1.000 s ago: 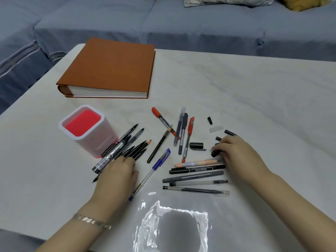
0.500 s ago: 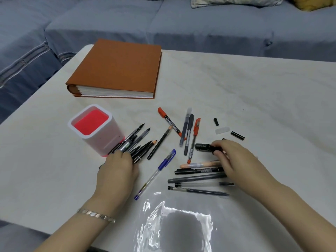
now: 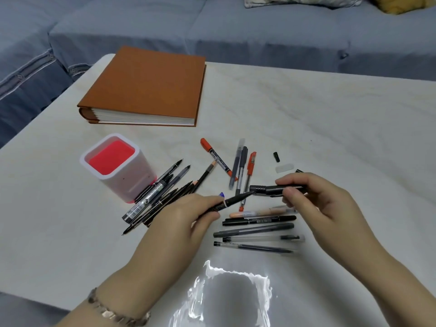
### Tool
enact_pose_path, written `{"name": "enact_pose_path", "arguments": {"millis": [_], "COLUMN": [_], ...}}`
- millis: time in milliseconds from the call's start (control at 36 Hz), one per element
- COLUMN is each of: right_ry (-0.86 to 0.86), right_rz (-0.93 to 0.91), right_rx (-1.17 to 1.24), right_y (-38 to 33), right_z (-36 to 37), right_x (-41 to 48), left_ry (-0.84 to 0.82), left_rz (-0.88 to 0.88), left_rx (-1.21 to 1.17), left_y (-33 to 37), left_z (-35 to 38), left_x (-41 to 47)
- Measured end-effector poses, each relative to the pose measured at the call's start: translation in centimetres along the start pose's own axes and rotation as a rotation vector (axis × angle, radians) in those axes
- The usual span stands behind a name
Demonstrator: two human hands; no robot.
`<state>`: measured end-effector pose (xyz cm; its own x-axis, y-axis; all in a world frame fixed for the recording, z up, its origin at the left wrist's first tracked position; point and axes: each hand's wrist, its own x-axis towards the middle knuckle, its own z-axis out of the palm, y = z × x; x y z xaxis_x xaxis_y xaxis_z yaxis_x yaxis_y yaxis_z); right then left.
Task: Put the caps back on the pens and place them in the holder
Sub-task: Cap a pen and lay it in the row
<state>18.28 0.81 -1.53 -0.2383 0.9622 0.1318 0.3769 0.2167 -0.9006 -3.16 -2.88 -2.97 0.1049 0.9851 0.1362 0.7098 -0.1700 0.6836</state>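
Note:
My left hand [image 3: 186, 223] grips an uncapped black pen [image 3: 233, 199], tip pointing right and up. My right hand [image 3: 316, 204] holds a dark grey cap [image 3: 271, 190] level, its open end at the pen's tip. The white pen holder [image 3: 122, 175] with a red inside stands at the left. Several black pens [image 3: 155, 197] lie heaped beside it. More pens [image 3: 240, 168] lie fanned in the middle, and a row of pens [image 3: 257, 228] lies under my hands. Loose caps, one black [image 3: 276, 156] and one clear [image 3: 284, 168], lie beyond my right hand.
A thick brown album [image 3: 148, 88] lies at the back left of the white marble table [image 3: 330, 119]. A grey-blue sofa [image 3: 236, 27] runs behind the table. A bright lamp glare [image 3: 224, 296] shines on the near tabletop.
My left hand picked a black pen out of the heap and raised it. My right hand lifted the grey cap off the table and brought it to the pen's tip.

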Motion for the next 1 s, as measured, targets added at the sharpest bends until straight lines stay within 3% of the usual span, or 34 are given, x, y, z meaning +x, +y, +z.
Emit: {"name": "enact_pose_path", "arguments": {"millis": [444, 667, 861, 1000], "right_ry": [-0.094, -0.066, -0.085, -0.124], "right_rz": [0.01, -0.175, -0.263, -0.247], "right_rx": [-0.015, -0.109, -0.162, -0.234], "right_y": [0.1, 0.5, 1.3, 2.6], "right_z": [0.9, 1.4, 1.4, 2.1], "right_x": [-0.9, -1.0, -1.2, -2.1], "left_ry": [-0.058, -0.105, -0.276, -0.397], "left_rz": [0.158, 0.233, 0.15, 0.147], "left_rx": [0.075, 0.073, -0.038, 0.157], "left_y": [1.0, 1.2, 1.6, 1.4], "left_z": [0.7, 0.9, 0.7, 1.3], "left_x": [0.1, 0.4, 1.3, 1.4]}}
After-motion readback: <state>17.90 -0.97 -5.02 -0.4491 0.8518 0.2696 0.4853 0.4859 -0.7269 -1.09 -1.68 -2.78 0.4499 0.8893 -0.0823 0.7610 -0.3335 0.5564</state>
